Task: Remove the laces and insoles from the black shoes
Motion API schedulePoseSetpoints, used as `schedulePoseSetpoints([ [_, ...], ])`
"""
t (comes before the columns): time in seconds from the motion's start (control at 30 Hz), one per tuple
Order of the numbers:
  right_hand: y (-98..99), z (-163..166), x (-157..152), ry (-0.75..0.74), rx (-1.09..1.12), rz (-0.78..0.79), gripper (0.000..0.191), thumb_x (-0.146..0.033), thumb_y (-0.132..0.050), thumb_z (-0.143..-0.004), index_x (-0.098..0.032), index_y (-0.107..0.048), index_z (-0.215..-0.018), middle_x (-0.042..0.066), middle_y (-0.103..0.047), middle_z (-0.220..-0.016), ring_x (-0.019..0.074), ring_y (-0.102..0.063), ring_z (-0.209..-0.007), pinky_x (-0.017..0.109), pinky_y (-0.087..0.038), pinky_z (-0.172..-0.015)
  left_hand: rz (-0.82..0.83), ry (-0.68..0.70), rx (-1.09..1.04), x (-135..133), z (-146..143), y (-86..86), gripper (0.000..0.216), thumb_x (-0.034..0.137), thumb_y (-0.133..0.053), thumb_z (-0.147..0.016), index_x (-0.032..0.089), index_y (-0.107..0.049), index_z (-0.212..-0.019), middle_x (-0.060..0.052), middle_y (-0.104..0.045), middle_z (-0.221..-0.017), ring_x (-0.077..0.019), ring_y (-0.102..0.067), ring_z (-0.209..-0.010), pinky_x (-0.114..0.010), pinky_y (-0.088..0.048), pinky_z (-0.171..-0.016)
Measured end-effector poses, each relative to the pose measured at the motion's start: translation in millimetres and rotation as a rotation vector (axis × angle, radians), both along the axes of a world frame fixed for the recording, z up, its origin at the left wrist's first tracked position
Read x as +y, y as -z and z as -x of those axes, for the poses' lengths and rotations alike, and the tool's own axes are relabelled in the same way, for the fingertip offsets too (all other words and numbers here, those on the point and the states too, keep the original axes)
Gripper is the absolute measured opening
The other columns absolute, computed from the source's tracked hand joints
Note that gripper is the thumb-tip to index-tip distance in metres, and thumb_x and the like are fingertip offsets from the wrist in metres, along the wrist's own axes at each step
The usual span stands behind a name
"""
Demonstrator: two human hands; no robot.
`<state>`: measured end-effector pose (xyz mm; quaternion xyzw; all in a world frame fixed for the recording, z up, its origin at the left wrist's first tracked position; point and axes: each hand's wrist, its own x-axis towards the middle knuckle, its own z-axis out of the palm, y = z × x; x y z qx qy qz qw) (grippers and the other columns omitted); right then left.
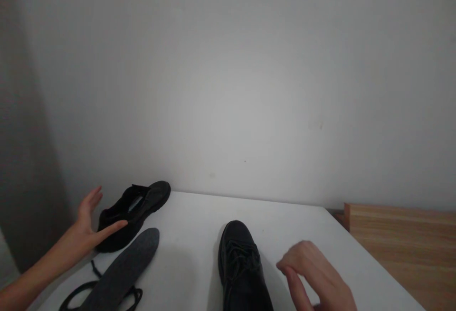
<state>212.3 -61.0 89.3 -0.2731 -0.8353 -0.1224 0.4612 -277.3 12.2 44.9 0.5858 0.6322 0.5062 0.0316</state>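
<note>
Two shoes (132,213), insole (123,270), lace (76,293), table (306,225)

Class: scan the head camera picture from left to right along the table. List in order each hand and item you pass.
Left hand → unlaced shoe → grey insole → laced shoe → right hand → wooden surface. The loose black lace lies under the insole, so I leave it out.

Two black shoes (133,213) (242,266); one grey insole (123,268); one black lace (76,294), lower left; two hands (87,228) (315,275); one white table (199,225).
</note>
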Motion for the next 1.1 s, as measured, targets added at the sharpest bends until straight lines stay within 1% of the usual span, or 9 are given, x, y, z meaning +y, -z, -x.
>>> schedulePoseSetpoints([
  [0.1,-14.4,8.8,13.0,0.007,-0.072,0.046,0.016,-0.006,-0.046,-0.092,-0.019,-0.055,-0.089,0.003,-0.059,-0.073,0.0184,-0.055,-0.068,0.033,-0.043,-0.063,-0.137,-0.074,0.222,-22.0,-55.2,-39.1,0.074,0.063,-0.058,-0.077,0.036,-0.031,-0.141,-0.003,-0.036,-0.150,-0.0428,-0.033,-0.138,-0.058,-0.022,-0.119],
  [0.2,-19.1,19.6,27.7,-0.087,-0.180,0.083,0.015,-0.008,-0.046,-0.093,-0.018,-0.057,-0.094,0.004,-0.060,-0.078,0.0190,-0.054,-0.072,0.035,-0.041,-0.069,-0.197,0.242,0.378,-48.7,-134.5,-67.9,0.028,0.052,-0.056,-0.086,0.035,-0.060,-0.108,-0.002,-0.058,-0.128,-0.0340,-0.053,-0.122,-0.049,-0.040,-0.108],
  [0.3,-18.0,25.5,32.9,-0.233,-0.179,0.174,0.013,-0.010,-0.049,-0.092,-0.018,-0.057,-0.099,0.004,-0.062,-0.086,0.0194,-0.054,-0.079,0.036,-0.042,-0.074,-0.062,0.673,0.542,-63.1,-205.1,-68.8,0.006,0.037,-0.059,-0.090,0.032,-0.062,-0.094,-0.004,-0.067,-0.103,-0.0253,-0.063,-0.097,-0.037,-0.053,-0.081],
  [0.4,-12.0,25.0,31.2,-0.288,-0.157,0.284,0.011,-0.015,-0.054,-0.090,-0.020,-0.055,-0.099,0.004,-0.062,-0.094,0.0197,-0.055,-0.088,0.035,-0.045,-0.080,-0.026,0.781,0.626,-60.9,-244.5,-50.3,0.023,0.034,-0.075,-0.080,0.029,-0.057,-0.093,-0.005,-0.068,-0.094,-0.0257,-0.062,-0.087,-0.039,-0.052,-0.075],
  [0.5,-4.4,23.4,31.0,-0.269,-0.213,0.351,0.013,-0.017,-0.061,-0.089,-0.021,-0.055,-0.100,0.004,-0.063,-0.102,0.0185,-0.055,-0.095,0.032,-0.046,-0.084,0.004,0.755,0.553,-51.8,-255.6,-32.2,0.029,0.021,-0.076,-0.074,0.029,-0.053,-0.091,-0.006,-0.065,-0.093,-0.0255,-0.061,-0.085,-0.039,-0.050,-0.070],
  [0.6,1.1,24.9,34.1,-0.262,-0.291,0.193,0.010,-0.016,-0.059,-0.091,-0.021,-0.056,-0.100,0.003,-0.065,-0.100,0.0170,-0.057,-0.091,0.030,-0.047,-0.078,0.020,0.766,0.426,-44.9,-254.9,-23.4,0.027,0.012,-0.067,-0.075,0.030,-0.051,-0.087,-0.004,-0.063,-0.088,-0.0235,-0.060,-0.080,-0.037,-0.046,-0.065],
  [0.73,10.1,33.6,36.8,-0.208,-0.275,0.090,0.003,-0.018,-0.055,-0.096,-0.021,-0.055,-0.095,-0.001,-0.067,-0.088,0.0139,-0.059,-0.078,0.026,-0.048,-0.072,0.041,0.849,0.291,-39.4,-253.4,-18.1,0.018,0.018,-0.065,-0.079,0.030,-0.051,-0.080,-0.004,-0.062,-0.083,-0.0224,-0.058,-0.076,-0.035,-0.043,-0.060],
  [0.93,36.4,60.1,35.5,-0.062,0.090,0.014,0.031,-0.026,-0.028,-0.105,-0.022,-0.050,-0.083,-0.004,-0.061,-0.066,0.0121,-0.054,-0.056,0.025,-0.044,-0.056,0.100,0.941,0.079,-36.3,-254.1,-6.8,0.011,0.025,-0.062,-0.084,0.028,-0.053,-0.079,-0.003,-0.058,-0.080,-0.0206,-0.055,-0.070,-0.032,-0.043,-0.059],
  [1.1,23.5,67.6,31.1,0.051,0.074,-0.036,0.035,-0.022,-0.027,-0.105,-0.021,-0.048,-0.076,-0.004,-0.056,-0.059,0.0117,-0.051,-0.052,0.026,-0.040,-0.053,0.119,0.988,0.022,-39.0,-253.5,-5.6,0.006,0.027,-0.058,-0.085,0.031,-0.059,-0.090,-0.005,-0.058,-0.087,-0.0234,-0.057,-0.078,-0.035,-0.047,-0.064],
])
